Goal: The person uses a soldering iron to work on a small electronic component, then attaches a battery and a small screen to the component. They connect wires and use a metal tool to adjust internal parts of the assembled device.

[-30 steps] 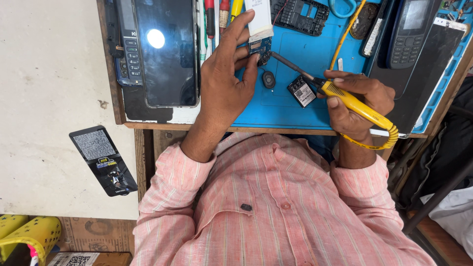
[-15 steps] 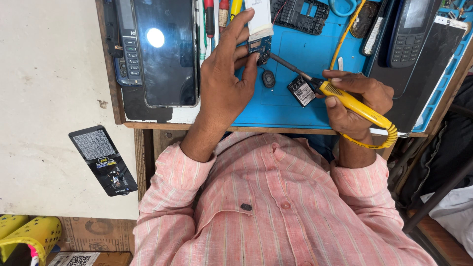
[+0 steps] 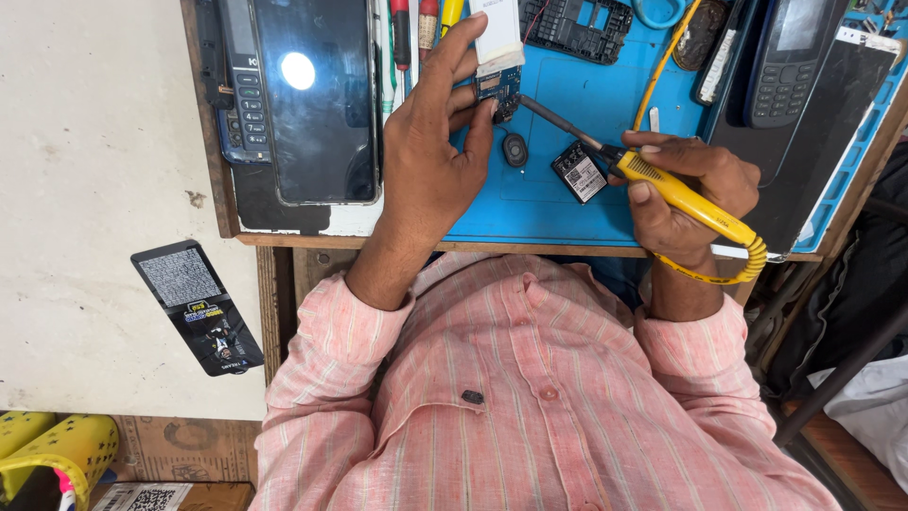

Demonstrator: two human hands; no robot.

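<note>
Right, head view: our left hand [image 3: 430, 156] pins the small circuit board [image 3: 498, 87] on the blue mat [image 3: 530, 203] of the worktop; right hand [image 3: 686, 194] clamped on the yellow soldering iron [image 3: 676, 194], tip probably touching the board. Best hold the board flat, tip steady.

Two keypad phones [image 3: 242, 85] [image 3: 787, 59], one smartphone [image 3: 317, 99], one soldering iron [image 3: 676, 189].

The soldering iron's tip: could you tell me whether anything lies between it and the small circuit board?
Nothing visible does. The soldering iron in the right hand reaches the circuit board, pinned by the left hand.
</note>
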